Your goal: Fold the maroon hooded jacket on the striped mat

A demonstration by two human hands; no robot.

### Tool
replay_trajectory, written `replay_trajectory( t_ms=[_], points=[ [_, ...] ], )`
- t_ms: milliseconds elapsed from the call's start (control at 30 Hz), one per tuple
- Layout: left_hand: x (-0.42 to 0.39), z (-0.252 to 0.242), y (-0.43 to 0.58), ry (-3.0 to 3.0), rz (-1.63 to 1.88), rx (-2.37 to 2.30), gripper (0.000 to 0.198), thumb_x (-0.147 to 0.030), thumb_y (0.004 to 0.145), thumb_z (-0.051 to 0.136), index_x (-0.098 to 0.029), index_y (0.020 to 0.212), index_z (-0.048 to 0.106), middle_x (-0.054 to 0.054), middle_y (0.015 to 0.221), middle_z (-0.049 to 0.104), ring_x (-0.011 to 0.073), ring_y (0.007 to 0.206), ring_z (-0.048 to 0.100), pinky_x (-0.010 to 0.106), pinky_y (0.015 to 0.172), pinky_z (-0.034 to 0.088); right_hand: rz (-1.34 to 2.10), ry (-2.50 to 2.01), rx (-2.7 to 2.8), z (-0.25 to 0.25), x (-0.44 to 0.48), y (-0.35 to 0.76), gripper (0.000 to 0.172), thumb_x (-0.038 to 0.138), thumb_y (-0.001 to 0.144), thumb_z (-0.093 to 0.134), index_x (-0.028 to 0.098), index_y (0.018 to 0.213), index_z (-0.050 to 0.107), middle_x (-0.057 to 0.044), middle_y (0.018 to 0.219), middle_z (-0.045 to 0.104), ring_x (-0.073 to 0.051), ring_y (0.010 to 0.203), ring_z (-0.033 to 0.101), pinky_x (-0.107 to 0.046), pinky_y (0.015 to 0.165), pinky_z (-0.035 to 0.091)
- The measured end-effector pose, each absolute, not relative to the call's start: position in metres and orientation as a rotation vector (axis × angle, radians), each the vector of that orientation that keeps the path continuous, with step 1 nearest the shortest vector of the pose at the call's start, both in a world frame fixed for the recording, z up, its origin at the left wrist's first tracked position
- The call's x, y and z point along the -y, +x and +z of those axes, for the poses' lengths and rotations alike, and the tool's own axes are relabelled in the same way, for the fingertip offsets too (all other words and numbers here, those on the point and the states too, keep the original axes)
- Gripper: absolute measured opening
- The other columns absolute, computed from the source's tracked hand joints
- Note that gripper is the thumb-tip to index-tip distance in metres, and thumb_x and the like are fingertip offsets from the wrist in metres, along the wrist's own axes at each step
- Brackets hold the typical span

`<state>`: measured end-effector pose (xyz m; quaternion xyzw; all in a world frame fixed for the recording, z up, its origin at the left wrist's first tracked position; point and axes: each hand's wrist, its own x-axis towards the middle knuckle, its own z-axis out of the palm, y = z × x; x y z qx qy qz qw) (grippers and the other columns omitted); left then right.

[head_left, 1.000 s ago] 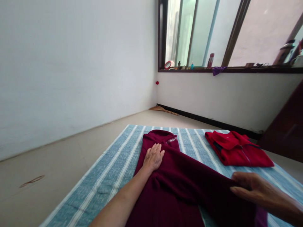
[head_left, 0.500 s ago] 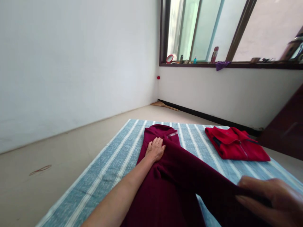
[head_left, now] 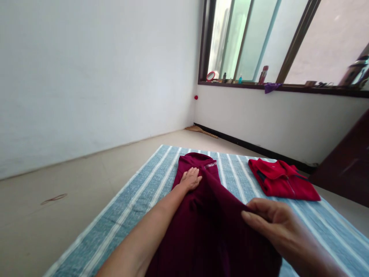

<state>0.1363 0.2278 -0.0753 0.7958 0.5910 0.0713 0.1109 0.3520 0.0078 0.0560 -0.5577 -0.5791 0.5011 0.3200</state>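
A pair of maroon trousers [head_left: 198, 219] lies lengthwise on the striped blue-and-white cloth [head_left: 127, 215], its rounded waist end farthest from me and a small lettered strip near that end. Flat on the upper part rests my left hand [head_left: 191, 179], fingers stretched out and pressing on the fabric. My right hand [head_left: 272, 221] pinches the edge of one leg between thumb and fingers, lifting it off the cloth. The lower end of the trousers runs out of view at the bottom.
A folded red jacket [head_left: 285, 180] lies on the cloth to the right. On the floor are a thin brown loop [head_left: 54, 199] at left and a broom [head_left: 201, 131] by the far corner. Bottles and a round mirror [head_left: 211, 75] line the windowsill.
My right hand has moved left and slightly up, bringing the held trouser leg in over the other one. My left hand stays on the upper part. The view has shifted slightly.
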Motion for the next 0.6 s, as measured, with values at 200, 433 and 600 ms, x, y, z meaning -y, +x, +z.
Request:
replay_trajectory(
  t_ms=[200, 433, 600],
  points=[
    [-0.213, -0.048, 0.126, 2.378, 0.136, -1.546, 0.053, -0.042, 0.081, 0.055, -0.016, 0.127, 0.049, 0.014, 0.148, 0.036, 0.0272, 0.138, 0.028, 0.039, 0.11, 0.026, 1.427, -1.471, 1.332, 0.068, -0.023, 0.381, 0.03, 0.044, 0.066, 0.073, 0.017, 0.069, 0.058, 0.002, 0.059, 0.058, -0.01, 0.049, 0.05, -0.021, 0.045, 0.035],
    [-0.182, -0.046, 0.126, 2.357, 0.03, -1.444, 0.077, -0.048, 0.064, 0.071, -0.02, 0.131, 0.046, 0.015, 0.147, 0.036, 0.0325, 0.136, 0.03, 0.047, 0.108, 0.03, 1.399, -1.398, 1.315, 0.084, -0.035, 0.372, 0.033, 0.044, 0.06, 0.077, 0.017, 0.07, 0.061, 0.001, 0.061, 0.061, -0.012, 0.05, 0.053, -0.023, 0.046, 0.039],
    [-0.186, -0.044, 0.131, 2.322, 0.042, -1.456, 0.08, -0.053, 0.062, 0.073, -0.018, 0.129, 0.048, 0.016, 0.144, 0.041, 0.0328, 0.132, 0.038, 0.044, 0.106, 0.035, 1.402, -1.362, 1.327, 0.101, -0.043, 0.376, 0.035, 0.044, 0.059, 0.079, 0.015, 0.07, 0.061, 0.0, 0.06, 0.062, -0.01, 0.047, 0.05, -0.021, 0.044, 0.037]
  ],
)
